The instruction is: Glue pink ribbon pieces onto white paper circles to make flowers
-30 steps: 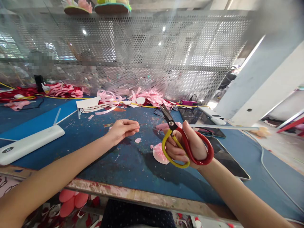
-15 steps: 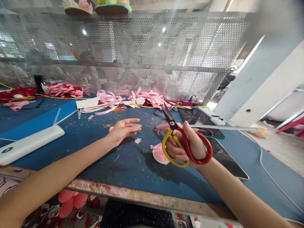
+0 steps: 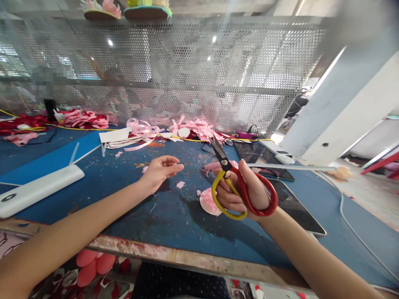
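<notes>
My right hand (image 3: 254, 191) grips a pair of scissors (image 3: 223, 163) with one red and one yellow handle loop. Their dark blades point up and away, nearly closed. Over the table, my left hand (image 3: 160, 171) holds nothing; its fingers are loosely curved, with a gap between thumb and forefinger. Below the scissors lies a pink ruffled piece on a round white base (image 3: 208, 203), partly covered by the yellow loop. Behind the blades is a pink tool with a dark tip (image 3: 214, 166), partly hidden. A small pink scrap (image 3: 180, 185) lies between my hands.
A tablet (image 3: 296, 207) lies right of my right hand, near a pale cable (image 3: 343, 211). At left is a long white device (image 3: 43, 189). Pink strips (image 3: 199, 129) and white sheets (image 3: 116, 137) line the back, before a perforated metal screen (image 3: 187, 70).
My left hand's fingers have curled in, and its thumb now shows stretched forward. My right hand still holds the scissors in nearly the same place.
</notes>
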A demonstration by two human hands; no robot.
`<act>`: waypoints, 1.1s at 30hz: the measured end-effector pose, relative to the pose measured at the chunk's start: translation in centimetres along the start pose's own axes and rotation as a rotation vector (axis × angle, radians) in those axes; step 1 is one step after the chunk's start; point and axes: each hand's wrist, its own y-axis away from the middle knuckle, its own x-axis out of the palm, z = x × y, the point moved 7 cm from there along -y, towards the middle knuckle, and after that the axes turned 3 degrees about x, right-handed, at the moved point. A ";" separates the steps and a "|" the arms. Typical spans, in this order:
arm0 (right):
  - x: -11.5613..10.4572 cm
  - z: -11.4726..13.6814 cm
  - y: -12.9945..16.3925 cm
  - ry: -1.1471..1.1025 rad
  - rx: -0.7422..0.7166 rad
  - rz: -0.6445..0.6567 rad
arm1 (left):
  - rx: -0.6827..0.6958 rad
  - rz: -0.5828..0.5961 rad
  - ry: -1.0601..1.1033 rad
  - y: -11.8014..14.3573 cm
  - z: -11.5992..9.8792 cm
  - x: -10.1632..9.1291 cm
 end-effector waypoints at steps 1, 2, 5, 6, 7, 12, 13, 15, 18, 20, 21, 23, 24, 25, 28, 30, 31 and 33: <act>0.0 0.0 0.0 0.002 0.000 0.001 | 0.002 0.000 -0.008 0.0 0.0 0.0; 0.1 0.0 0.0 0.004 -0.001 0.002 | 0.004 0.002 -0.016 0.0 -0.1 0.0; 0.1 0.0 -0.1 0.016 0.000 0.007 | 0.003 0.019 -0.032 0.1 -0.3 0.1; 0.1 0.1 -0.1 0.022 -0.001 0.006 | 0.004 0.026 -0.034 0.1 -0.4 0.2; 0.1 0.1 -0.1 0.028 -0.001 0.003 | 0.005 0.031 -0.035 0.2 -0.6 0.2; 0.1 0.1 -0.2 0.085 0.001 -0.027 | 0.033 0.031 -0.016 0.3 -1.0 0.3; 0.0 0.0 -0.2 0.105 0.003 -0.039 | 0.041 0.028 -0.010 0.3 -1.1 0.3; -0.2 0.0 -0.3 0.159 0.011 -0.066 | 0.061 0.022 0.002 0.3 -1.2 0.3; -0.9 0.1 -0.6 0.280 0.031 -0.131 | 0.103 0.004 0.023 0.3 -1.4 0.3; -1.6 0.6 -1.2 0.392 0.047 -0.205 | 0.134 -0.009 0.036 0.4 -1.7 0.3; -2.0 0.9 -1.7 0.461 0.058 -0.253 | 0.148 -0.014 0.040 0.5 -1.8 0.3; -2.9 1.5 -3.0 0.625 0.088 -0.367 | 0.171 -0.023 0.050 0.6 -2.1 0.3; -3.4 1.8 -3.9 0.719 0.109 -0.427 | 0.180 -0.031 0.057 0.7 -2.3 0.3; -3.7 2.1 -4.9 0.817 0.131 -0.484 | 0.187 -0.043 0.067 0.7 -2.4 0.3; -4.4 2.4 -8.4 1.089 0.194 -0.584 | 0.199 -0.111 0.104 0.8 -2.6 0.0; -4.6 2.2 -10.8 1.226 0.223 -0.590 | 0.201 -0.166 0.126 0.7 -2.5 -0.4; -4.7 2.0 -11.8 1.284 0.236 -0.581 | 0.199 -0.188 0.135 0.7 -2.4 -0.5; -4.8 1.4 -13.6 1.384 0.264 -0.545 | 0.191 -0.223 0.149 0.6 -2.1 -0.7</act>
